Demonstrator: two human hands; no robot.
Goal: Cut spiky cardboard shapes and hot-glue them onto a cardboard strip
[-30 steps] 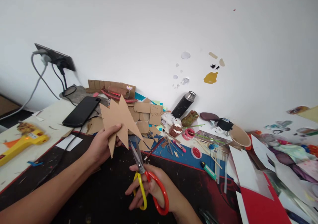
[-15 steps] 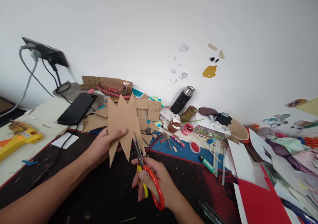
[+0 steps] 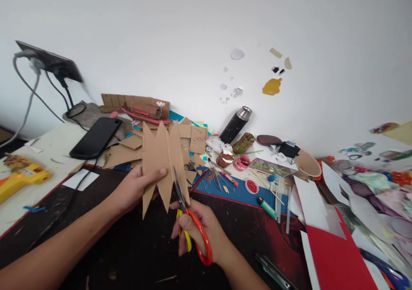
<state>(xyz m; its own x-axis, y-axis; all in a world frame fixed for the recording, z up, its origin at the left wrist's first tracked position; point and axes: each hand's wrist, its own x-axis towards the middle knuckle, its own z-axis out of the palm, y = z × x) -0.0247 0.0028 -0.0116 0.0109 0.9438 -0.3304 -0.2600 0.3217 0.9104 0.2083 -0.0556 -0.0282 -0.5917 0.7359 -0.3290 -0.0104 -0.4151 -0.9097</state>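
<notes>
A piece of brown cardboard (image 3: 157, 152) with pointed, zigzag ends at top and bottom is held upright above the dark mat. My left hand (image 3: 137, 187) grips its left side, thumb flat on the front and fingers hidden behind. In my right hand (image 3: 204, 225) is a pair of scissors (image 3: 197, 230) with one red and one yellow handle loop. Their blades point up and lie at the cardboard's lower right, at the notch between two points. One blade shows in front of the cardboard; the other is mostly hidden.
Cardboard scraps (image 3: 124, 155) and a model boat (image 3: 144, 114) lie behind. A black phone (image 3: 95, 137) and yellow glue gun (image 3: 24, 178) are at left. Paint pots (image 3: 225, 158), a flask (image 3: 236, 125), brushes and sticks stand centre right. Red paper (image 3: 337, 255) lies at right.
The view has shifted slightly. The cardboard sits a little further right in it, and the scissor blades look more closed along the notch. Both hands keep their holds.
</notes>
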